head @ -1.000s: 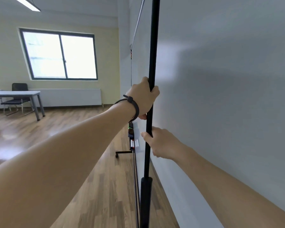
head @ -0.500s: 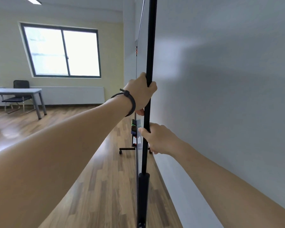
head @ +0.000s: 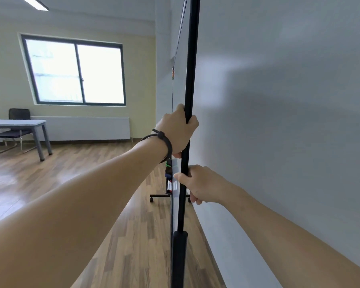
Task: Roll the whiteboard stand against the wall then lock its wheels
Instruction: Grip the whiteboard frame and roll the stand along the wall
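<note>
I see the whiteboard stand edge-on: its near black upright pole runs from top to bottom of the view, close beside the white wall on the right. My left hand, with a black wristband, grips the pole higher up. Just below it my right hand holds the same pole. The marker tray with several markers sticks out to the left of the board. The far foot with a small black wheel rests on the wooden floor. The near wheels are out of view.
Wooden floor stretches to the left. A grey table and a dark chair stand at the far left under a large window. A white radiator lines the far wall.
The stand has kept its place close along the wall, with the view shifting slightly. Both hands keep their grip on the pole, the left above the right.
</note>
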